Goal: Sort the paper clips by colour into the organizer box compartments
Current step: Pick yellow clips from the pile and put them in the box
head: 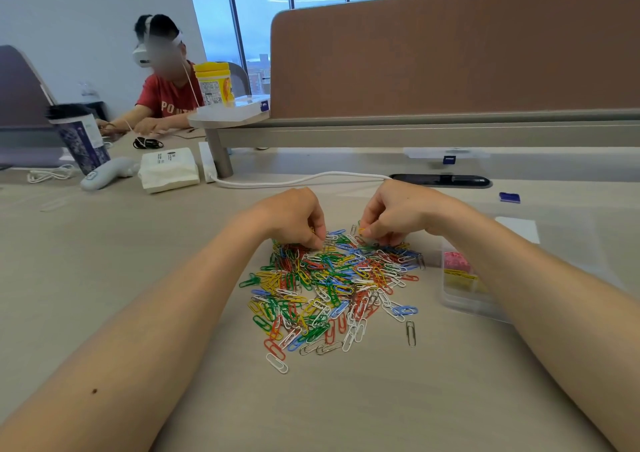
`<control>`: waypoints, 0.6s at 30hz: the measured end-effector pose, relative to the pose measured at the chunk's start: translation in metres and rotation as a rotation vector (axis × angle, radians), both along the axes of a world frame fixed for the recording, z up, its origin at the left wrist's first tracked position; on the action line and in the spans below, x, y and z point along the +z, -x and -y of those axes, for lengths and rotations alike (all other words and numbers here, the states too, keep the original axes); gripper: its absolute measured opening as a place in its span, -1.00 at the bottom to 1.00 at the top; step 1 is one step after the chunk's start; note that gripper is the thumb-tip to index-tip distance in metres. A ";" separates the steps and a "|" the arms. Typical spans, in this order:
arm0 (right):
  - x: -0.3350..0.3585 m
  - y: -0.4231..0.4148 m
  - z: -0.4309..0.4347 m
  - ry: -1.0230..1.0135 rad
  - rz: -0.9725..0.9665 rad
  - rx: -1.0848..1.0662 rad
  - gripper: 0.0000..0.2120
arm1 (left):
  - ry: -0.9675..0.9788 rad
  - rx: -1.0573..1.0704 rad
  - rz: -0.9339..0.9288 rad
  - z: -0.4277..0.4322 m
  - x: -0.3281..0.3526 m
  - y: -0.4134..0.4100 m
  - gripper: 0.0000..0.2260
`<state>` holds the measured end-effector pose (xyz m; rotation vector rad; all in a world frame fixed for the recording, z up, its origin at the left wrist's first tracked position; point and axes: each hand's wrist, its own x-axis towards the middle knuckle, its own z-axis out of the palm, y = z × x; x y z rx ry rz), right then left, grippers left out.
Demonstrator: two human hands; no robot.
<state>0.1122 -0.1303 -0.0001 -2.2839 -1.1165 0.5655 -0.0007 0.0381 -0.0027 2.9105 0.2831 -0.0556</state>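
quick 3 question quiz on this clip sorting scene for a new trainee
1. True or false: the organizer box lies left of the paper clip pile.
2. Which colours already show in the box? A) pink and yellow B) green and blue C) none
3. Fill in: the left hand and right hand both work at the pile's ___ edge.
Key: 1 false, it lies right; 2 A; 3 far.

A brown partition [450, 53] stands along the pale counter's [104, 243] far edge; beyond, tall windows [263, 1] show blue daylight beside a white wall [69, 1].
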 end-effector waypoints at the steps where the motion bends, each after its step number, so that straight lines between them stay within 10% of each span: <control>1: 0.000 0.000 0.000 -0.001 0.000 0.002 -0.92 | -0.008 -0.006 -0.013 0.001 -0.001 0.000 -0.92; 18: 0.001 0.004 -0.002 -0.014 0.022 0.073 -0.90 | 0.000 -0.024 -0.078 0.003 -0.001 0.000 -0.96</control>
